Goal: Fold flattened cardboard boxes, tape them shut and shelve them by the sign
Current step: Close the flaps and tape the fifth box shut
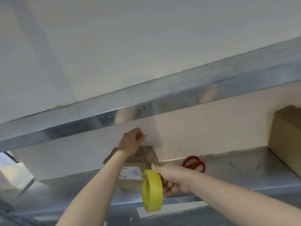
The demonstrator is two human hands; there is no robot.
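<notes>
At the far left a pale, blurred shape sits low in the view, too soft to name. The bright metal lip of the upper shelf (81, 121) crosses the picture on a slant, with the plain wall (146, 38) above it. Smeared skin-toned reflections lie on the lip.

The left hand (132, 141) is raised just under that lip, with its fingers curled in and the thumb pressed to the forefinger. It seems to pinch the edge of a faint, see-through tape strip (154, 132) against the back wall, though the strip is hard to make out and its ends cannot be followed.

Below that wrist the small cardboard box (147, 158) stands on the lower shelf (236, 168), against the back wall. The left forearm covers its near left part and the roll hides its right front corner. The print on its white label (130, 172) is too small to read.

The right hand (171, 175) grips the yellow tape roll (152, 190), thumb on the top of the roll and fingers tucked behind it, so the fingertips are mostly hidden. The roll stands on edge in front of the box.

Just right of that hand, red-handled scissors (193, 163) lie on the shelf, blades hidden behind the hand. A white strip (162, 209) on the shelf's front edge is partly covered by the roll.

At the far right a larger cardboard box (286, 137) stands on the same shelf, cut off by the picture's edge
</notes>
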